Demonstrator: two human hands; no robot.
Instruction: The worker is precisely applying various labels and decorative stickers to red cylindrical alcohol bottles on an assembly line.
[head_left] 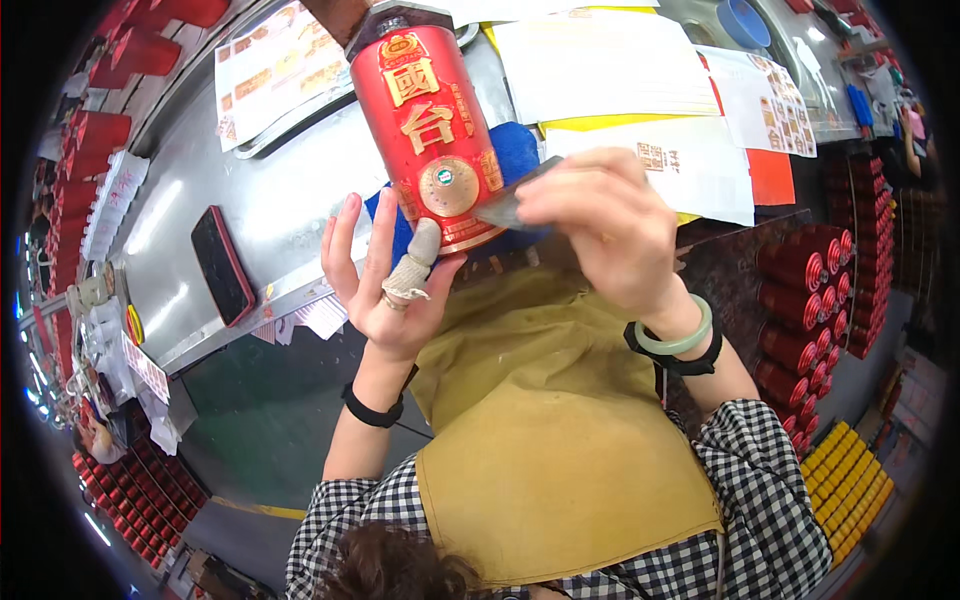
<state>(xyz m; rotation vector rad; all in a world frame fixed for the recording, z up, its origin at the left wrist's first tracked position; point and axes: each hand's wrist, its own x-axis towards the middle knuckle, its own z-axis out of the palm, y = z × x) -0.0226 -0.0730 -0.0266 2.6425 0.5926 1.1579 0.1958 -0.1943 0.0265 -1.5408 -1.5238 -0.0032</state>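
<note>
A red bottle point(423, 118) with gold lettering and a round gold emblem lies tilted on a blue cloth point(513, 150), its base toward me. My left hand point(392, 285) is at its base, fingers spread. A grey wrap covers the index finger, whose tip touches the label's lower edge, with the thumb close by the base. My right hand point(610, 225) pinches a dark grey flat pad point(515, 200) whose edge rests against the bottle's lower right side. Whether the pad is stiff or soft I cannot tell.
A phone point(222, 265) lies on the metal table point(160, 250) at left. Behind it, a tray holds a label sheet point(280, 70). White paper stacks point(610, 70) cover the right side. Red bottles point(805, 330) are stacked at right; a blue bowl point(743, 22) stands at far right.
</note>
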